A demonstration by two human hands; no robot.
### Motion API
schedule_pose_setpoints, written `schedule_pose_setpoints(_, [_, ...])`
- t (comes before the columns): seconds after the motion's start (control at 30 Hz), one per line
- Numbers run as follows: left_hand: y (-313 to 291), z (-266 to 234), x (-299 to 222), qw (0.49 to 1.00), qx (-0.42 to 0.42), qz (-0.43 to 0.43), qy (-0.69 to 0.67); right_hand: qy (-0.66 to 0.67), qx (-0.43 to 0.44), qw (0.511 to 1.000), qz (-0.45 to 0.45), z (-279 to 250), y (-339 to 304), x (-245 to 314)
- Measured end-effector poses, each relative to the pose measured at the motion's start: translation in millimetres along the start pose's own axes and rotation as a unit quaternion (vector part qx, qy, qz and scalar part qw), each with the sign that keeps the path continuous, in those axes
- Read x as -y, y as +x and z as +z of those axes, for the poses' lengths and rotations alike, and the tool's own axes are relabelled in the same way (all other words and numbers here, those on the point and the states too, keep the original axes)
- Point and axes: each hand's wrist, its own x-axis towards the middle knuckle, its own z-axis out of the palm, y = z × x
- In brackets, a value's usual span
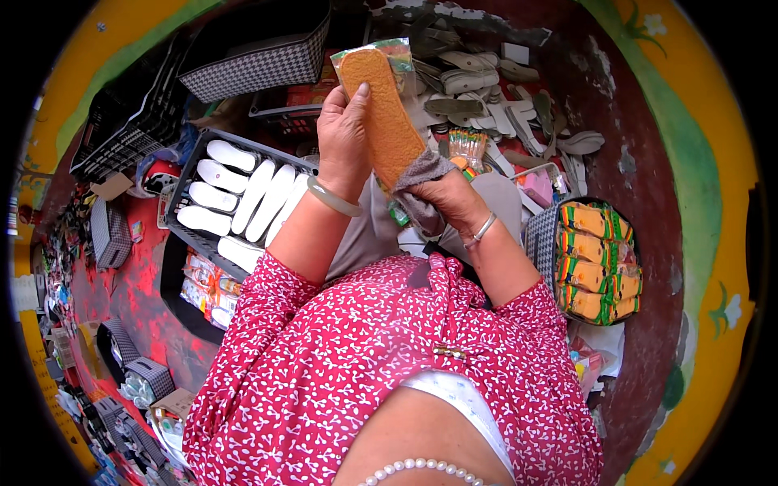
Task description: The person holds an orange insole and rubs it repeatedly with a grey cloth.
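Note:
An orange-brown fuzzy insole (382, 121) is held upright in front of me, its rounded top pointing away. My left hand (344, 134) is closed on its left edge, thumb flat on the face. Behind the insole's top a clear plastic packet (399, 53) with a green and yellow print sticks out; its lower part is hidden. A grey cloth (421, 182) is bunched in my right hand (450, 198), which presses it against the insole's lower end. The right fingertips are hidden by the cloth. A bangle (332, 197) circles my left wrist and a bracelet (481, 230) my right.
At left, a dark crate (193, 166) holds several white insoles (254, 197). To the right stands a checked basket (545, 235) of packed orange insoles (585, 247). Loose grey and white insoles (527, 125) are heaped beyond my hands. A checked bin (259, 66) sits at the far left.

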Motion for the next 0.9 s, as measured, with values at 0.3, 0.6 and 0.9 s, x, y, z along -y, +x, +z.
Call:
schedule_pose_setpoints(0.3, [11.4, -17.5, 5.9, 0.992, 0.028, -0.118, 0.044, 0.052, 0.013, 0.998, -0.036, -1.4, -13.5, 1.6])
schedule_pose_setpoints(0.6, [-30.4, -15.8, 31.2, 0.958, 0.128, -0.244, 0.081, 0.050, -0.072, 0.995, -0.056, -11.4, -9.8, -0.7])
schedule_pose_setpoints(0.9, [-15.9, -15.8, 11.9, 0.962, 0.113, -0.241, 0.062, 0.060, -0.050, 0.996, -0.046, -14.6, -19.9, 1.0])
